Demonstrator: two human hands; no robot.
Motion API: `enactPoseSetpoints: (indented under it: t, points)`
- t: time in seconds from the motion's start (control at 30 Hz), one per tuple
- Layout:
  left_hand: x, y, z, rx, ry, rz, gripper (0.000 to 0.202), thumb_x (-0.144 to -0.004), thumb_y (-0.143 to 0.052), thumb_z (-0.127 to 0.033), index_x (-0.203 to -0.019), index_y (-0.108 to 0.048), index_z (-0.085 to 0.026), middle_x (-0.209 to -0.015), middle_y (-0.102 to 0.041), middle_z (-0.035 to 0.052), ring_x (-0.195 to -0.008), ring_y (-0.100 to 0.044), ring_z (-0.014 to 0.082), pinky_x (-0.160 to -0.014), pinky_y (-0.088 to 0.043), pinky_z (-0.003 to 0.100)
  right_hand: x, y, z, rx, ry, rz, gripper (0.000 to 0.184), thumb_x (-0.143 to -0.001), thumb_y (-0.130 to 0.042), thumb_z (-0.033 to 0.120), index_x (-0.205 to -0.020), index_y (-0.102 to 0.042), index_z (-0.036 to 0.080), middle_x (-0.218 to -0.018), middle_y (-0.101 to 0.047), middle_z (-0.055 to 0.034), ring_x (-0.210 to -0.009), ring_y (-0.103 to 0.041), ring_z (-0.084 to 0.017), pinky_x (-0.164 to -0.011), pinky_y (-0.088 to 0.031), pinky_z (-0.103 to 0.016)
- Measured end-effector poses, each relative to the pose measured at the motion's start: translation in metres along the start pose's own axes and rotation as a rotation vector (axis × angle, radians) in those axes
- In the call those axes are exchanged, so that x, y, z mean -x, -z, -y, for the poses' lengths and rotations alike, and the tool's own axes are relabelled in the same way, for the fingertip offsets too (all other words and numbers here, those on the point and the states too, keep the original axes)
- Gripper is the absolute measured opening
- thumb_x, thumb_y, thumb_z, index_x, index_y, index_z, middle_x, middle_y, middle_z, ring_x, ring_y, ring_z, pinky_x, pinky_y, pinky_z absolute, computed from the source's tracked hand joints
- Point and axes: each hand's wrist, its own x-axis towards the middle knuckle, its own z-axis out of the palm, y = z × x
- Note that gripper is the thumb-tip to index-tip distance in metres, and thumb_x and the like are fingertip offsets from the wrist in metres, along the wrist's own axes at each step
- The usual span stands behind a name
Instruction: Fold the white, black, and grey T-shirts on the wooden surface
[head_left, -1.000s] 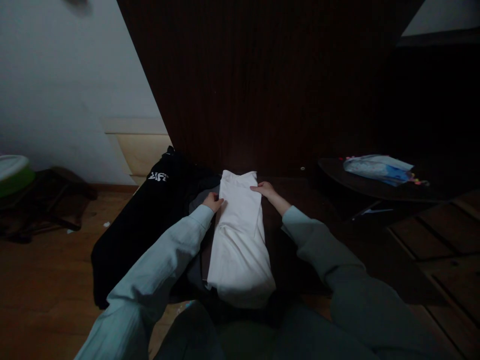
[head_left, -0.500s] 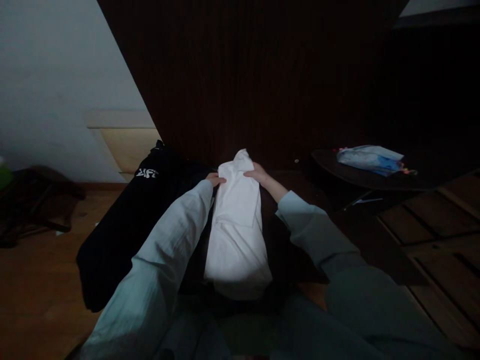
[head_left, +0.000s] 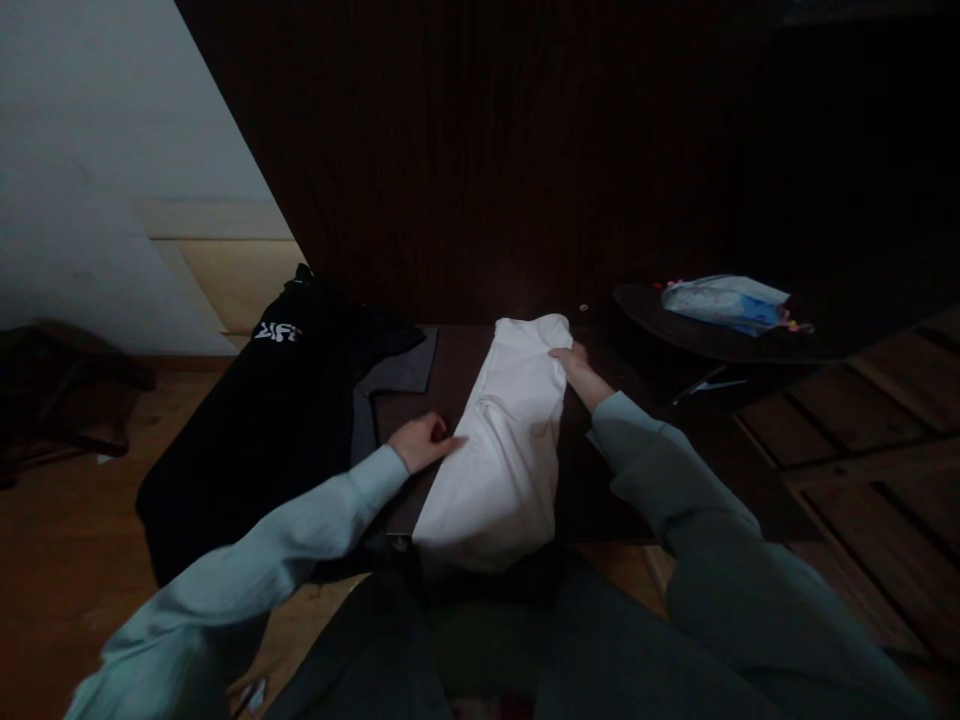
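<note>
1. One white garment (head_left: 502,450), folded long, lay slantwise on the dark counter (head_left: 450,370), its near end at the front edge.
2. The right grip (head_left: 574,362), arm stretched forward, was closed on the garment's far corner.
3. The left grip (head_left: 424,440), arm angled inward, had its fingers curled against the garment's left edge; whether it was pinching could not be told.
4. One black garment (head_left: 262,430) with a white print lay just to the left.

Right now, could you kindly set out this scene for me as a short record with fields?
Surface: dark low table
Main item: white garment, folded long, lying on the table
Left hand: touching its left edge, grip unclear
Right hand: gripping its far right corner
Left of it: black garment with white print
Far right: plastic packet
</note>
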Motion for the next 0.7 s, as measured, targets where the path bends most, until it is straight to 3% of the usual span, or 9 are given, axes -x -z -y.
enactPoseSetpoints:
  t: [0.03, 0.1, 0.23, 0.33, 0.4, 0.47, 0.53, 0.63, 0.7]
  points:
    - [0.025, -0.006, 0.005, -0.088, 0.019, 0.099, 0.037, -0.067, -0.058, -0.057, -0.075, -0.057, -0.02, -0.068, -0.062, 0.0035, -0.066, -0.06, 0.0209, -0.061, -0.042, 0.029, -0.002, 0.003, -0.005, -0.005, -0.016, -0.004, 0.037, -0.051, -0.057, 0.009, -0.088, -0.055, 0.011, -0.085, -0.06, -0.0067, -0.078, -0.057, -0.017, -0.072, -0.049, -0.029]
    - [0.063, -0.019, 0.008, -0.232, 0.027, 0.163, 0.049, -0.062, -0.055, -0.067, -0.075, -0.058, -0.021, -0.071, -0.062, 0.0065, -0.07, -0.06, 0.0245, -0.061, -0.042, 0.031, -0.007, 0.005, -0.008, -0.013, -0.03, -0.008, 0.037, -0.051, -0.059, 0.01, -0.087, -0.055, 0.01, -0.084, -0.06, -0.0061, -0.077, -0.057, -0.016, -0.072, -0.049, -0.028]
    - [0.093, -0.048, -0.001, -0.338, -0.059, 0.122, 0.034, -0.058, -0.068, -0.049, -0.075, -0.059, -0.019, -0.094, -0.059, 0.0131, -0.094, -0.055, 0.0292, -0.079, -0.042, 0.036, -0.007, 0.001, -0.003, -0.038, -0.02, -0.016, 0.037, -0.05, -0.06, 0.009, -0.087, -0.056, 0.01, -0.085, -0.06, -0.005, -0.077, -0.057, -0.015, -0.074, -0.049, -0.028]
    - [0.096, -0.064, -0.001, -0.112, -0.122, 0.134, 0.019, -0.067, -0.058, -0.033, -0.079, -0.056, -0.019, -0.096, -0.059, 0.0104, -0.094, -0.054, 0.0245, -0.081, -0.043, 0.033, -0.001, 0.002, 0.002, -0.071, 0.004, -0.044, 0.037, -0.051, -0.06, 0.008, -0.087, -0.055, 0.01, -0.085, -0.06, -0.0047, -0.077, -0.057, -0.015, -0.075, -0.048, -0.028]
    - [0.092, -0.061, 0.008, 0.162, -0.095, 0.12, 0.021, -0.071, -0.05, -0.032, -0.086, -0.052, -0.018, -0.092, -0.059, 0.0082, -0.088, -0.056, 0.0206, -0.077, -0.045, 0.031, 0.003, 0.009, 0.004, -0.098, 0.023, -0.087, 0.037, -0.051, -0.06, 0.008, -0.088, -0.055, 0.01, -0.087, -0.06, -0.0049, -0.078, -0.056, -0.014, -0.077, -0.048, -0.027]
    - [0.08, -0.042, 0.021, 0.389, -0.042, 0.108, 0.025, -0.071, -0.047, -0.036, -0.087, -0.047, -0.018, -0.087, -0.059, 0.0059, -0.082, -0.056, 0.0184, -0.072, -0.046, 0.03, 0.008, 0.022, 0.002, -0.133, 0.039, -0.147, 0.037, -0.053, -0.059, 0.009, -0.089, -0.053, 0.01, -0.089, -0.06, -0.0052, -0.08, -0.056, -0.014, -0.078, -0.048, -0.027]
    - [0.057, -0.006, 0.034, 0.469, -0.003, 0.153, 0.03, -0.064, -0.053, -0.043, -0.079, -0.043, -0.019, -0.079, -0.057, 0.003, -0.076, -0.055, 0.0172, -0.068, -0.045, 0.028, 0.018, 0.039, -0.007, -0.168, 0.044, -0.214, 0.037, -0.057, -0.058, 0.013, -0.093, -0.051, 0.011, -0.093, -0.059, -0.0055, -0.082, -0.056, -0.013, -0.079, -0.048, -0.027]
    - [0.008, 0.056, 0.041, 0.307, 0.049, 0.177, 0.036, -0.054, -0.062, -0.045, -0.072, -0.043, -0.02, -0.067, -0.053, -0.0015, -0.067, -0.053, 0.0154, -0.06, -0.042, 0.025, 0.039, 0.067, -0.038, -0.284, 0.039, -0.324, 0.037, -0.061, -0.057, 0.019, -0.096, -0.049, 0.012, -0.096, -0.058, -0.0053, -0.083, -0.057, -0.012, -0.077, -0.049, -0.026]
    - [-0.026, 0.084, 0.038, 0.06, 0.059, 0.055, 0.034, -0.053, -0.064, -0.044, -0.069, -0.047, -0.02, -0.06, -0.05, -0.0025, -0.067, -0.053, 0.0167, -0.058, -0.039, 0.024, 0.055, 0.085, -0.067, -0.417, 0.031, -0.406, 0.037, -0.059, -0.06, 0.023, -0.093, -0.049, 0.012, -0.093, -0.058, -0.0041, -0.081, -0.057, -0.013, -0.073, -0.051, -0.027]
